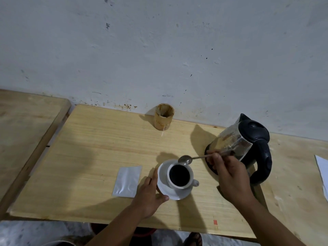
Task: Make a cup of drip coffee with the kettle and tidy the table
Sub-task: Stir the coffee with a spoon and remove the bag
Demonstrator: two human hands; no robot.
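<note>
A white cup (pixel 179 185) full of black coffee stands on a white saucer (pixel 162 172) near the table's front. My left hand (pixel 150 191) holds the saucer's left rim, thumb at its front edge. My right hand (pixel 229 176) pinches the handle of a metal spoon (pixel 185 159), whose bowl hovers just above the cup's far rim. A glass kettle (pixel 243 141) with black lid and handle sits on its base right behind my right hand.
A silver sachet (pixel 126 181) lies flat left of the saucer. A brown cylindrical holder (pixel 163 118) stands by the wall. White paper (pixel 322 172) lies at the right edge. A second wooden table (pixel 24 121) adjoins on the left.
</note>
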